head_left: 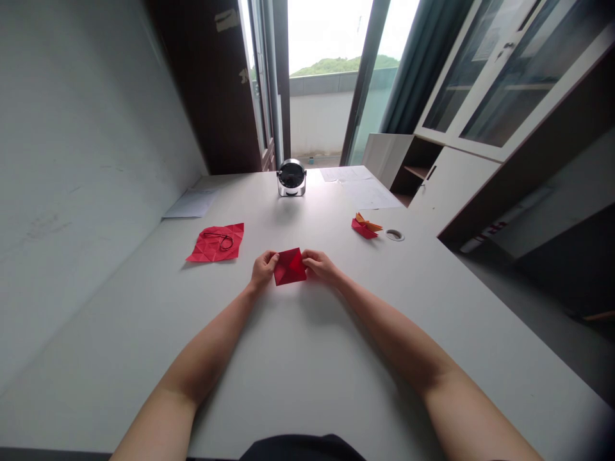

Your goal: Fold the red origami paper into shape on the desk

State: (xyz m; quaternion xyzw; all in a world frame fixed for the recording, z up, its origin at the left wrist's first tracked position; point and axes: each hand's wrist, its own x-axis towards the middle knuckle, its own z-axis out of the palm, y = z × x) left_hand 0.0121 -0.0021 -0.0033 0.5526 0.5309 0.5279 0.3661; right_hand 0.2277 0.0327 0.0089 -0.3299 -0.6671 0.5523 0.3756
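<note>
A small folded red paper [289, 266] lies on the white table [307, 358], pinched from both sides. My left hand [262, 269] grips its left edge with the fingertips. Its right edge is held by my right hand [319, 266]. Both forearms stretch forward over the table from the near edge.
A creased red paper sheet [216, 243] with a thin black loop on it lies to the left. Folded red and orange paper pieces [366, 226] sit to the right near a round cable hole [394, 235]. A small desk fan [291, 177] and white sheets [365, 189] stand farther back.
</note>
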